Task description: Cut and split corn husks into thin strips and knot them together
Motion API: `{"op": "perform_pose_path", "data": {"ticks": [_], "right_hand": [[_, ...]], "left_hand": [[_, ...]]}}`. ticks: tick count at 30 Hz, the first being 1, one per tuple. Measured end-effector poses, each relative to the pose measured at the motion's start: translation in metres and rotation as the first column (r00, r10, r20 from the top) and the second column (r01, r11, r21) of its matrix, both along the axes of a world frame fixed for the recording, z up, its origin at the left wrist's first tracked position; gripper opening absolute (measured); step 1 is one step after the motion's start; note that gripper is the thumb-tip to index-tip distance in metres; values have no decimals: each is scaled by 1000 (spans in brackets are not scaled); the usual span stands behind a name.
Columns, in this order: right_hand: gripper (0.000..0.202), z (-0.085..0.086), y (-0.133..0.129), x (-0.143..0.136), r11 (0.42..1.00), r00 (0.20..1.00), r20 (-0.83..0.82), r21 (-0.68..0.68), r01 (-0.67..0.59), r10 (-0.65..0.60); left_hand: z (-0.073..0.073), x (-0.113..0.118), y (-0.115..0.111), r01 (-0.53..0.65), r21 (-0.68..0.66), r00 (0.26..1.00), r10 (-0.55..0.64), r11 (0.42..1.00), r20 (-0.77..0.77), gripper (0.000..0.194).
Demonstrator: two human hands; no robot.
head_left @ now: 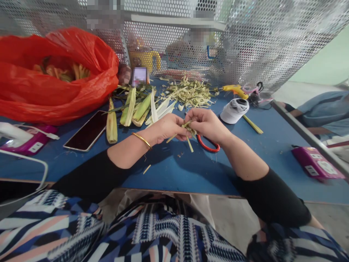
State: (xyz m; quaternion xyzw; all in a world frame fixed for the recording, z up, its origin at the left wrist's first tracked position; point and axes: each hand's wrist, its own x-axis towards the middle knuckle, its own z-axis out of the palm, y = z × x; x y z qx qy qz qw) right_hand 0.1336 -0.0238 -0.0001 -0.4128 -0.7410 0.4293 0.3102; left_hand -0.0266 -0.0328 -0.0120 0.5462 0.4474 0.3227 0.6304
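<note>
My left hand (pixel 169 127), with a gold bangle at its wrist, pinches a small bundle of corn husk strips (pixel 190 144) over the middle of the table. From the other side, the fingers of my right hand (pixel 207 123) are closed on the same bundle. Pale green strip ends stick out below the fingertips; the rest is partly hidden. Beneath my right hand lies a pair of scissors, its red handle (pixel 211 148) showing and its blades mostly covered. Green husks (pixel 143 109) and pale husk leaves (pixel 163 111) lie beyond my left hand.
Husk cuttings (pixel 191 92) are heaped at the back. A white thread spool (pixel 234 111), a yellow glue gun (pixel 236 89) and a power strip (pixel 317 163) are right. Left are a phone (pixel 87 133), another power strip (pixel 35 142) and a red bag (pixel 89 98). Perforated metal (pixel 174 40) borders the back.
</note>
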Motion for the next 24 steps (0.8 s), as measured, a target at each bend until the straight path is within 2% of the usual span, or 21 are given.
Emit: {"op": "perform_pose_path", "data": {"ticks": [4, 10, 13, 18, 24], "right_hand": [[9, 5, 1, 7, 974, 991, -124, -216, -73, 47], [13, 8, 6, 17, 888, 969, -231, -422, -181, 88], [14, 9, 8, 20, 873, 970, -205, -438, -213, 134], [8, 11, 8, 21, 891, 974, -151, -398, -218, 171], [5, 5, 11, 15, 896, 984, -167, -423, -135, 69]], "left_hand": [[-1, -3, 3, 33, 5, 999, -33, 999, -1, 10], [2, -6, 3, 105, 24, 994, -104, 994, -34, 10], [2, -7, 3, 144, 13, 988, -143, 990, -62, 10], [0, -8, 5, 182, 0, 978, -181, 983, -99, 9], [-1, -7, 5, 224, 3, 971, -223, 975, -85, 9]]}}
